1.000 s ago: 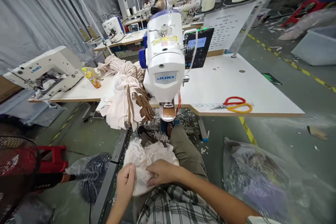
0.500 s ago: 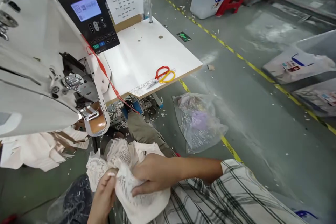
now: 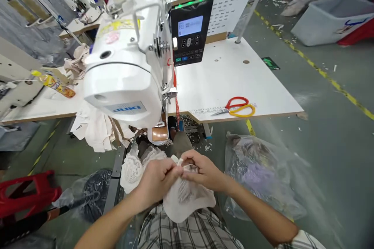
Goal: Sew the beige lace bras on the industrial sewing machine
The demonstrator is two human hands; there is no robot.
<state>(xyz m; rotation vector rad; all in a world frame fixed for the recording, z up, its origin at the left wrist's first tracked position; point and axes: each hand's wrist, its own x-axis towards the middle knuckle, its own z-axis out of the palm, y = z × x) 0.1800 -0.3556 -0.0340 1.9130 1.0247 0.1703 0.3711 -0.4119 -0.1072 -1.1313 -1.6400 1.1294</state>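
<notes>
A cream-white lace bra [image 3: 187, 196] lies across my lap, one cup toward me and the other lace cup [image 3: 131, 173] to the left. My left hand [image 3: 157, 175] is closed in a pinch on the bra's upper edge. Close beside it, my right hand [image 3: 206, 171] also pinches that edge, thumb and fingers together. A short pale strip [image 3: 178, 160] sticks up between the two hands. Beyond them stands a white sewing machine [image 3: 122, 81], its narrow bed [image 3: 159, 134] just in front of the bra. The fingertips partly hide the gripped edge.
Red-and-yellow scissors [image 3: 241, 107] and a ruler [image 3: 207, 110] lie on the white table [image 3: 210, 81]. A control panel [image 3: 189, 33] stands beside the machine. Cut fabric pieces [image 3: 96, 128] hang at left. A clear plastic bag [image 3: 257, 175] rests on the floor at right, a red stool [image 3: 29, 192] at left.
My view has swung left, bringing the whole machine into sight. My right hand has moved from lying over the cup to pinching the edge beside my left hand.
</notes>
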